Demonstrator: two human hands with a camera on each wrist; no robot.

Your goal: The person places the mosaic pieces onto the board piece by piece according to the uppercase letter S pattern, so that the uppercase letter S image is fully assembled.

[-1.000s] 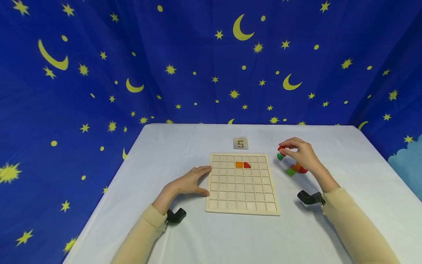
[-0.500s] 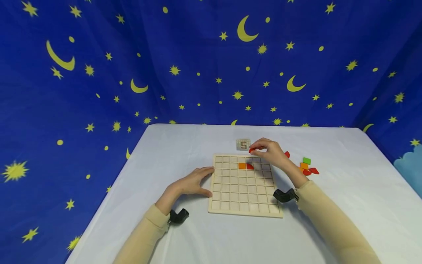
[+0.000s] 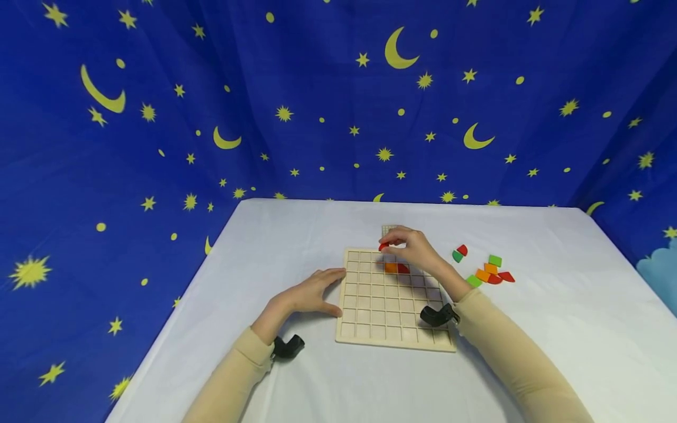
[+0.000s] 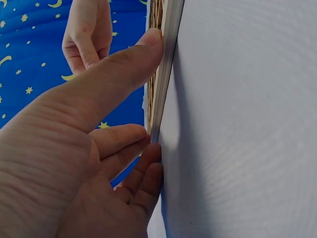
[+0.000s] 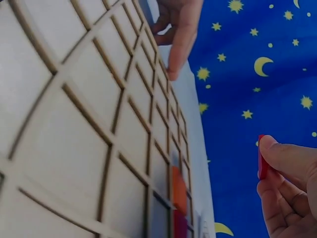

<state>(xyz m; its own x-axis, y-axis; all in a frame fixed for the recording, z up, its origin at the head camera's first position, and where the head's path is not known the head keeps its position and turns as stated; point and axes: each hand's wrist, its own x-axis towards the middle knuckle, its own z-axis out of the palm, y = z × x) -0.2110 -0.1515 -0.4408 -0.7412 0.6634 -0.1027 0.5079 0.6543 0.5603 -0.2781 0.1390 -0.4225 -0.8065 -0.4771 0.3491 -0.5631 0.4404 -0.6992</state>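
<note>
My right hand (image 3: 415, 249) pinches a red tile (image 3: 384, 247) between thumb and fingers, above the upper part of a wooden grid board (image 3: 378, 305). The right wrist view shows this red tile (image 5: 262, 161) edge-on, apart from the board. Two tiles lie side by side in the board's cells: an orange square (image 3: 391, 268) and a red quarter-round (image 3: 404, 268). My left hand (image 3: 309, 294) rests at the board's left edge, thumb and fingers spread along it. In the left wrist view the thumb (image 4: 151, 42) touches the board's side.
Behind the board, a small pattern card (image 3: 387, 230) is partly hidden by my right hand. Right of the board lie a red tile (image 3: 462, 249) touching a dark green one (image 3: 457, 257). Farther right is a loose cluster of orange (image 3: 482, 275), light green and red tiles.
My right hand has picked the red tile from the right-hand pieces and carried it left over the board. The left hand stays at the board's edge. The head view has shifted slightly.
</note>
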